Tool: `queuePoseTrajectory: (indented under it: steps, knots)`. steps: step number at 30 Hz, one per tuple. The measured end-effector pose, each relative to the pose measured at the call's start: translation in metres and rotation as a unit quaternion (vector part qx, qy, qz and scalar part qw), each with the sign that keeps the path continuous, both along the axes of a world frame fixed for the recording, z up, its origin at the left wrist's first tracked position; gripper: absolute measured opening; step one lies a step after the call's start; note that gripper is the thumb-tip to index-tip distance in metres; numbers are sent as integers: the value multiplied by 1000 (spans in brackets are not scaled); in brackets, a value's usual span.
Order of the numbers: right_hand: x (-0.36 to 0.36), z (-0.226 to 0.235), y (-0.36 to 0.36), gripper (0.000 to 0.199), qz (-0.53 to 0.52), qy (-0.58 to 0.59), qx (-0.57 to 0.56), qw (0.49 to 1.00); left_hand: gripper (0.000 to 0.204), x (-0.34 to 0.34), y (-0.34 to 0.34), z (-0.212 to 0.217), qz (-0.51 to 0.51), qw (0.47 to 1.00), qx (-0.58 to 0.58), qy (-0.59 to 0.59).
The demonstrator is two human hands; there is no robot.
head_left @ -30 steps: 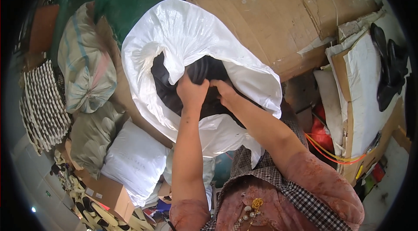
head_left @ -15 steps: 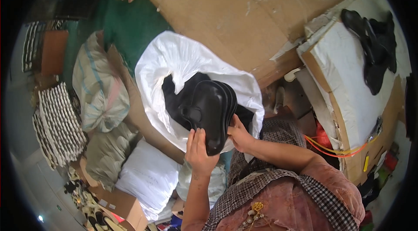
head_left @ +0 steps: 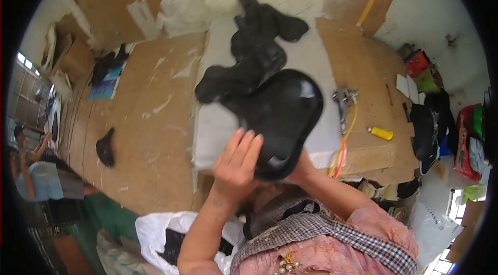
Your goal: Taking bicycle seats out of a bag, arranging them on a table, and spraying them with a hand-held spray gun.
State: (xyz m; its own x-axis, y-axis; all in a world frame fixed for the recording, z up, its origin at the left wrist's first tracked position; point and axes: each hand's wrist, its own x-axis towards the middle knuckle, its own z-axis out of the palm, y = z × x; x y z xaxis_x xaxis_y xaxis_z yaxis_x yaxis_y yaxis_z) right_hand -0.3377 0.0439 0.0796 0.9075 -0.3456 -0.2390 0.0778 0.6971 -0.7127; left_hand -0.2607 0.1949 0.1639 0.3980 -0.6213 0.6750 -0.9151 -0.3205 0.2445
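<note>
Between my hands is a black bicycle saddle cover, tilted up over the table; whether more are stacked beneath it I cannot tell. My left hand grips its near left edge, fingers lying over the top. My right hand is at its near right edge, largely hidden behind it. Just beyond, several similar black saddle covers lie heaped on a white sheet. Low and left, partly behind my left forearm, stands the white sack with black pieces inside.
Right of the sheet lie a metal spray gun with a yellow and orange hose, and a yellow-handled tool. One black saddle piece sits on the cardboard-covered table. A co-worker is at the far left.
My view has swung right from the sack to the table. Both hands have carried the black saddle covers up out of the sack toward the white sheet.
</note>
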Motion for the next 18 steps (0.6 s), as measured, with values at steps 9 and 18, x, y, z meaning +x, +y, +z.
queuePoseTrajectory:
  steps: [9, 18]
  knots:
    - [61, 67, -190, 63, -176, 129, -44, 975, 64, 155, -257, 10, -269, 900, -56, 339]
    - [216, 21, -292, 80, -14, 223, -319, 921, 87, 231, -206, -22, 47, 885, -169, 432]
